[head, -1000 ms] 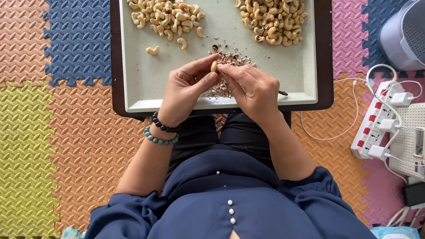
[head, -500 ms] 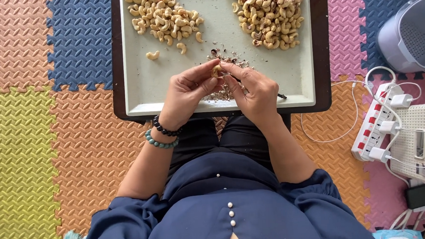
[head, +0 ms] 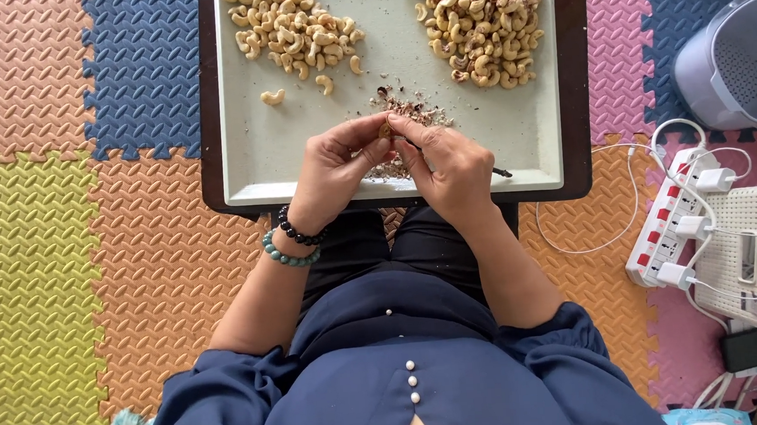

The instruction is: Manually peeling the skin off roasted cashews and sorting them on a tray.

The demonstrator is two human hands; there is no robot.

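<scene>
My left hand (head: 332, 167) and my right hand (head: 450, 169) meet fingertip to fingertip over the near part of a pale tray (head: 253, 159). Between them they pinch one small cashew nut (head: 385, 130). My right hand also grips a thin dark tool (head: 500, 173), whose tip sticks out past the palm. Brown skin flakes (head: 409, 108) lie just beyond the fingers. A pile of pale peeled cashews (head: 288, 25) sits at the tray's far left. A pile of browner cashews (head: 481, 22) sits at the far right. Two loose nuts (head: 272, 96) lie near the left pile.
The tray has a dark frame (head: 574, 95) and rests over my lap on coloured foam floor mats (head: 66, 258). To the right are a white power strip (head: 673, 229) with plugs and cables, a white perforated box (head: 749, 251), and a grey basket (head: 733, 59).
Both hands have stayed together on the nut and shifted slightly toward the tray's near edge. The fingers have worked around the nut, which shows less now.
</scene>
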